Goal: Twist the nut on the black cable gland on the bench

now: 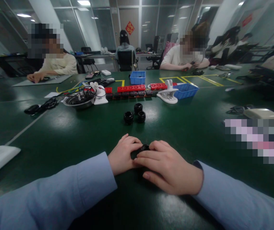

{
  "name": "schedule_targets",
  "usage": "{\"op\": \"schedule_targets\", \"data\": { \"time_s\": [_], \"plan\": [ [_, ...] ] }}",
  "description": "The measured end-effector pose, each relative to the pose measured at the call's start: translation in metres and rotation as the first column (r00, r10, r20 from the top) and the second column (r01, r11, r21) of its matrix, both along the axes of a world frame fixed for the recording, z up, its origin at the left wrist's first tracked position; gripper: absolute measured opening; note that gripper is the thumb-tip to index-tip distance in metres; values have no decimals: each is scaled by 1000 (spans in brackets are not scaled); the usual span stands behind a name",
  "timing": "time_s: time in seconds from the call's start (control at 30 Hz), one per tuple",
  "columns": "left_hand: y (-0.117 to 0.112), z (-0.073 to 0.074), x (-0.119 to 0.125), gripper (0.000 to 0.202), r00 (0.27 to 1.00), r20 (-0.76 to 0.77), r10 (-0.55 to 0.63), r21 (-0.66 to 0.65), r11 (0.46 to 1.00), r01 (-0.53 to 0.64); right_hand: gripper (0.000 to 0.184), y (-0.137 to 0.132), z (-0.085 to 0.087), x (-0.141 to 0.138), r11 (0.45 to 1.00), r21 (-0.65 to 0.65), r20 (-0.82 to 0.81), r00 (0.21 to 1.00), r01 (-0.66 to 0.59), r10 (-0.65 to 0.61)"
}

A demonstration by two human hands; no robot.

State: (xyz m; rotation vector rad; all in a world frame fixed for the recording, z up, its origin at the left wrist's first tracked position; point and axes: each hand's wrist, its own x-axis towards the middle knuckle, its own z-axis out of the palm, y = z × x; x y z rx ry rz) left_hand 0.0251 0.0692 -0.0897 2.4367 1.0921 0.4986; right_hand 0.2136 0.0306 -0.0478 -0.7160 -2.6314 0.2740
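Note:
Both my hands meet near the front middle of the dark green table [98, 134], around a small black tyre-like ring [145, 147] whose top edge shows between them. My left hand [125, 154] has its fingers curled against the ring's left side. From the right, my right hand [167, 166] reaches over it, with fingers bent round its near side and touching the left hand. Most of the ring is hidden. Farther out stand three similar glossy black rings: a left one [128, 118], a back one [138, 108] and a right one [141, 117].
Beyond lie a metal bowl of cables [79, 103], a white clip stand [168, 94], red power strips [130, 88] and a blue bin [186, 91]. A white case [0, 159] is at left, a cream box [261, 113] at right. People sit across the table.

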Motion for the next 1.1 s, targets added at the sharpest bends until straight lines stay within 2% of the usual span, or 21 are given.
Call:
{"op": "schedule_targets", "data": {
  "time_s": [0.13, 0.27, 0.33, 0.4, 0.5, 0.57, 0.63, 0.8, 0.97, 1.1],
  "plan": [
    [0, 3, 1, 30, 1000, -2, 10, -22, 1000, -10, 28, -2, -1, 0, 999, 8, -72, 996, -45, 45],
    [-1, 4, 1, 29, 1000, -6, 19, -24, 1000, -19, 46, 0, -2, 3, 1000, 9, -28, 1000, -9, 9],
    [-1, 4, 1, 32, 1000, -1, 22, -22, 1000, -22, 51, 6, -1, 8, 997, -8, 75, 994, 76, -75],
    [-1, 3, 0, 35, 1000, -4, 22, -22, 1000, -22, 48, 13, -2, 14, 976, -26, 182, 961, 217, -208],
    [-1, 3, 0, 38, 1000, -17, 20, -22, 1000, -20, 39, 24, -6, 21, 898, -13, 261, 868, 440, -422],
    [-1, 2, -1, 40, 1000, -19, 19, -26, 999, -20, 46, 28, -9, 23, 872, -20, 265, 844, 490, -467],
    [-1, 2, -1, 40, 1000, -17, 21, -27, 999, -21, 48, 29, -12, 22, 886, -45, 234, 867, 462, -440],
    [-2, 1, -1, 42, 1000, -4, 22, -17, 1000, -22, 38, 23, -12, 17, 924, -82, 94, 926, 374, -366],
    [-2, -1, 0, 42, 1000, 7, 24, -12, 1000, -24, 37, 18, -10, 14, 930, -108, 9, 936, 351, -352],
    [-2, -1, 0, 39, 1000, 12, 20, -16, 1000, -20, 41, 12, -9, 9, 949, -71, -104, 944, 308, -314]
  ]
}}
